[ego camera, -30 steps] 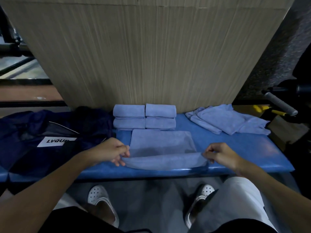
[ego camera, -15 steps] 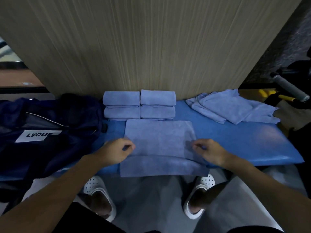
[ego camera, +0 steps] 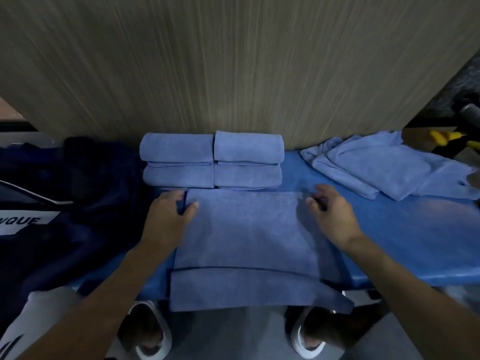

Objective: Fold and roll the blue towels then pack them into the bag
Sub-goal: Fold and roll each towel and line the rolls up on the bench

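Terrycloth of a soft mid-blue made up the flat towel (ego camera: 246, 229), which was spread as a broad rectangle at the middle of the padded bench (ego camera: 402, 242). One layer was doubled over another, and the lower flap was left hanging past the near edge at 6 o'clock. The far-left corner of the upper layer, at 10 o'clock, was pinched between thumb and fingers of the left hand (ego camera: 168, 216). At 2 o'clock the right hand (ego camera: 332, 216) was held at the far-right corner with fingers loosely bent; whether cloth was gripped there could not be told through the blur.

At 12 o'clock, just beyond the towel, four rolled towels (ego camera: 210, 162) were stacked two over two as plump cylinders against a wood-grained panel (ego camera: 233, 61). Loose towels (ego camera: 384, 165) were heaped in rumpled folds further round at 2 o'clock. A dark navy fabric bag (ego camera: 65, 190) with a white printed label (ego camera: 26, 222) was slumped at 9 o'clock. White perforated shoes (ego camera: 145, 331) were seen below the bench at 6 o'clock.
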The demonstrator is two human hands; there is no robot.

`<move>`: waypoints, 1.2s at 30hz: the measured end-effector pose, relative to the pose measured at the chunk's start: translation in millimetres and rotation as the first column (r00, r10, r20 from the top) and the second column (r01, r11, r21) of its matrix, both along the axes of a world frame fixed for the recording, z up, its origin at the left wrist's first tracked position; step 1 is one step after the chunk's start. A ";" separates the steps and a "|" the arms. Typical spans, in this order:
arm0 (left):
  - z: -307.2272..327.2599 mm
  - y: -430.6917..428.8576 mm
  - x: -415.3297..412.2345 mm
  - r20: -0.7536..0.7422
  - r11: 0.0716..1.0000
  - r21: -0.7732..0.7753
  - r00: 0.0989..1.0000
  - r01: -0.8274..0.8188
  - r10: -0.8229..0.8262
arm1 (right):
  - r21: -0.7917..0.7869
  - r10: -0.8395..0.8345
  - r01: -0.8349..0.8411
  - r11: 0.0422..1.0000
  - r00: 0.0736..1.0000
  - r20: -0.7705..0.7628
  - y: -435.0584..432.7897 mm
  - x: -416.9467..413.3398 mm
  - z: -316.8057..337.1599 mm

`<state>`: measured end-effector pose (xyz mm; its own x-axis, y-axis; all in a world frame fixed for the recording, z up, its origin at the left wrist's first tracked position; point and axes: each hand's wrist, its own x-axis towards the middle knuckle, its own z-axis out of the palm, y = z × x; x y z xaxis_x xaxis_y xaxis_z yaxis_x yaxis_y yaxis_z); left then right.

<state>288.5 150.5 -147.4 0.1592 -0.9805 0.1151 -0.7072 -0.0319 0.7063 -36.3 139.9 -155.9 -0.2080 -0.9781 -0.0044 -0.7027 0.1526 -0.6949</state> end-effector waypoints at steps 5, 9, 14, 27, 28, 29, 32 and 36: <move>-10.9 -12.0 -5.5 0.019 1.000 -0.013 0.999 -0.026 0.026 | -0.007 -0.074 0.074 0.997 0.991 -0.109 -12.6 1.2 -7.9; -9.2 -13.9 -10.3 0.003 0.996 -0.073 0.999 -0.042 0.042 | -0.010 -0.051 0.050 0.999 0.986 -0.159 -19.8 2.7 -5.6; -6.4 -11.8 -7.5 -0.069 0.994 -0.110 0.998 0.000 -0.007 | -0.179 -0.013 0.003 0.984 0.999 -0.053 -14.8 -0.8 -8.3; -0.9 7.3 2.1 -0.081 0.970 -0.183 0.980 0.163 -0.180 | -0.226 0.188 -0.210 0.951 0.975 -0.116 0.5 -3.6 -11.8; -0.5 7.6 1.7 -0.072 0.967 -0.185 0.979 0.173 -0.189 | -0.238 0.180 -0.207 0.949 0.975 -0.132 -0.2 -2.5 -10.9; 0.0 8.3 1.2 -0.062 0.965 -0.193 0.979 0.178 -0.193 | -0.249 0.166 -0.200 0.948 0.975 -0.150 -0.9 -1.4 -9.9; 0.7 8.5 1.0 -0.042 0.960 -0.221 0.982 0.172 -0.186 | -0.287 0.110 -0.164 0.944 0.975 -0.194 -4.1 -2.2 -11.3; -1.2 6.7 3.4 -0.041 0.962 -0.224 0.985 0.157 -0.170 | -0.312 0.114 -0.178 0.933 0.971 -0.211 -5.3 -4.4 -13.3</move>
<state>291.9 157.3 -148.6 0.0121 -0.9456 0.3250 -0.6464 0.2406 0.7241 -40.7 134.6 -169.2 -0.0290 -0.9382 0.3448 -0.8216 -0.1741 -0.5428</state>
